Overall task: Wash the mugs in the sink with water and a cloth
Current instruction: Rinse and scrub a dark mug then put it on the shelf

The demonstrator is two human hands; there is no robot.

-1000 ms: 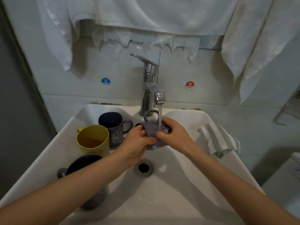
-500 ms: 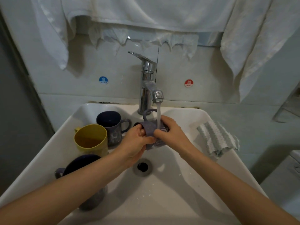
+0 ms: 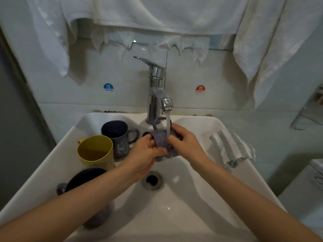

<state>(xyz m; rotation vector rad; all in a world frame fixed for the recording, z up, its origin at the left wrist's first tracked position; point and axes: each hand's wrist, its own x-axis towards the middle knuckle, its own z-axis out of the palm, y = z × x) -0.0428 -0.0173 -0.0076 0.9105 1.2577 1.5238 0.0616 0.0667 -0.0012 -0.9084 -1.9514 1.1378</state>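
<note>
Change slight. Left hand (image 3: 146, 154) is re-gripping purple mug (image 3: 160, 141) under running water (image 3: 167, 123). Its fingers are tucking deeper into mug mouth at 9 o'clock side, and more of mug wall is showing between hands. Right hand (image 3: 186, 142) is creeping a touch toward 12 o'clock over mug base, index fingertip (image 3: 172, 137) rubbing wall just beside stream. View is drifting a little, faucet (image 3: 155, 95) sliding toward 9 o'clock in frame.

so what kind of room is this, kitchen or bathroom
Most likely a bathroom or washroom: a small white basin with one chrome tap, towels hanging on the tiled wall above it, and a cold sticker and a hot sticker either side.
</note>
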